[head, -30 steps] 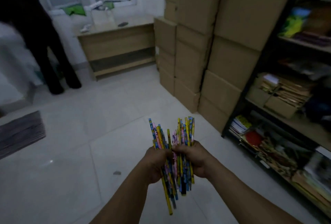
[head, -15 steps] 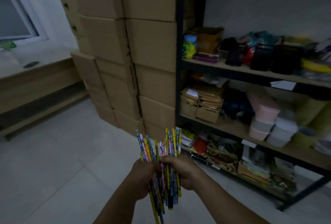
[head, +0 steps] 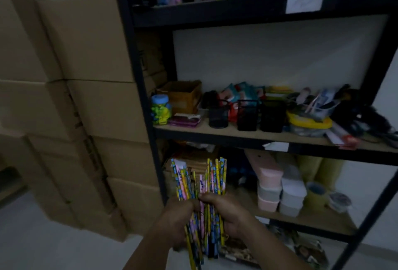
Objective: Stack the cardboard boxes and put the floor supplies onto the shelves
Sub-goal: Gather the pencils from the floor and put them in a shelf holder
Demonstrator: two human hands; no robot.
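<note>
A thick bundle of colourful pencils (head: pixel 202 180) stands upright in both my hands at the bottom centre. My left hand (head: pixel 177 219) grips the bundle from the left, and my right hand (head: pixel 226 213) grips it from the right, fingers curled round the shafts. The pencil tips fan out above my fists, in front of the black shelving unit (head: pixel 137 97). Stacked cardboard boxes (head: pixel 86 71) fill the left side beside the shelf post.
The middle shelf (head: pixel 247 135) carries a brown box, black mesh pen holders (head: pixel 247 116), a jar and pouches. The shelf below holds pastel plastic tubs (head: pixel 270 190) and tape rolls. Pale floor tiles (head: pixel 43 246) lie at lower left.
The view has swung right and upward from the floor and desk to the shelving. The shelves are nearer, and both hands keep their grip on the pencils.
</note>
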